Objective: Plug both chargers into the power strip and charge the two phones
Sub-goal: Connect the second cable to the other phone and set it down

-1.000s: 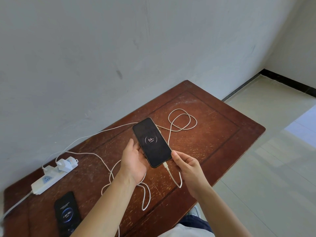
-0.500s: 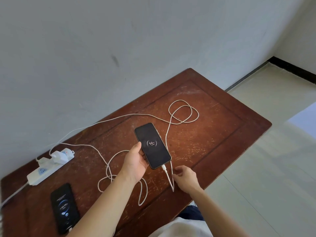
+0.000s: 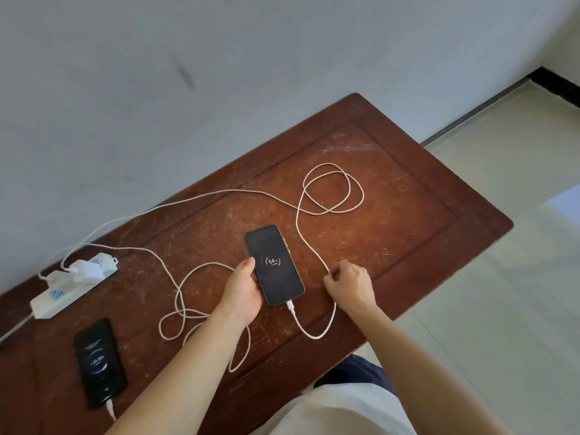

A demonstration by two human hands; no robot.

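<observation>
A black phone (image 3: 274,265) lies on the wooden table (image 3: 408,233), its screen reading 54% in a charging ring. My left hand (image 3: 243,291) grips its left edge. A white cable (image 3: 332,189) is plugged into its near end and loops across the table. My right hand (image 3: 350,285) pinches that cable just right of the phone. A second black phone (image 3: 99,364) lies at the near left, screen lit, with a cable in its bottom end. Two white chargers (image 3: 86,270) sit in the white power strip (image 3: 59,296) at the far left.
The table stands against a grey wall (image 3: 219,73). Its right and near edges drop to a pale tiled floor (image 3: 502,309). A second white cable (image 3: 185,312) lies tangled in loops beside my left forearm.
The phone has come down from the air and now lies on the table. My right hand left the plug end and moved right onto the cable. The view shifted downward.
</observation>
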